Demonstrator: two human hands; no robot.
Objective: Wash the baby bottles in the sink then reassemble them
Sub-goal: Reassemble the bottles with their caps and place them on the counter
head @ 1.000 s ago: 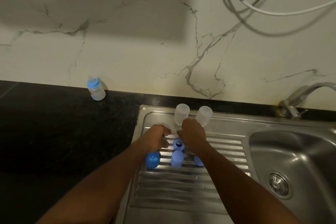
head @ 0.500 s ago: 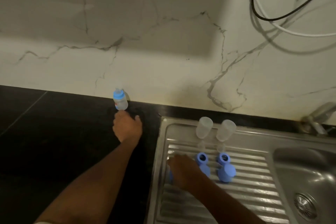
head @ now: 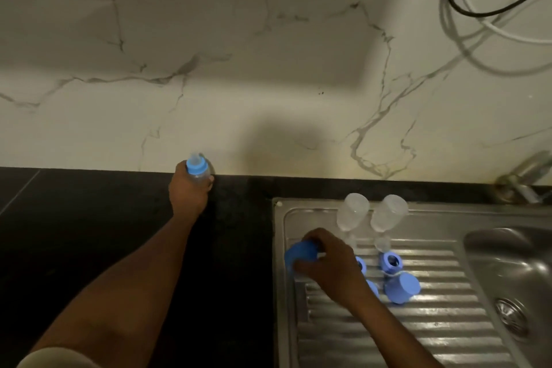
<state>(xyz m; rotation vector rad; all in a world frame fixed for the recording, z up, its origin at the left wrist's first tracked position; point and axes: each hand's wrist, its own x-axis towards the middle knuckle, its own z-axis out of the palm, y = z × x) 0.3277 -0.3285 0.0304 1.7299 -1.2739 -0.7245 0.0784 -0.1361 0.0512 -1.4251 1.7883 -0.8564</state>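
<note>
**A:** What lies closest?

**B:** The ribbed steel drainboard (head: 433, 334), at five o'clock in the view. Both bare forearms reach up across the frame, and the black counter (head: 89, 233) fills the seven o'clock side.

**A:** And the right hand?

**B:** The right hand (head: 328, 263) is over the drainboard's left end. Its fingers curl round a blue cap (head: 298, 254), which pokes out at the hand's nine o'clock. I cannot tell whether that cap is lifted or touching the steel.

**A:** Other loose parts?

**B:** At the hand's four o'clock a second cap (head: 401, 288) lies on the ribs. Just beyond it, at three o'clock, stands a blue ring (head: 391, 263). More blue pieces show by the wrist, mostly hidden. The basin (head: 507, 254) sits at three o'clock of all that.

**A:** Further back?

**B:** Two clear bottles (head: 352, 212) stand side by side near the drainboard's far rim, between one and two o'clock of the right hand. They are apart from it.

**A:** The left hand?

**B:** At ten o'clock of the right hand and well apart, the left hand (head: 189, 191) wraps round a put-together bottle (head: 198, 172) at the back of the counter, by the wall (head: 268, 98). Its blue collar and teat stick out above the fingers.

**A:** Farthest?

**B:** The tap (head: 528, 173) at three o'clock, and cables (head: 493, 12) on the marble wall at two o'clock.
</note>
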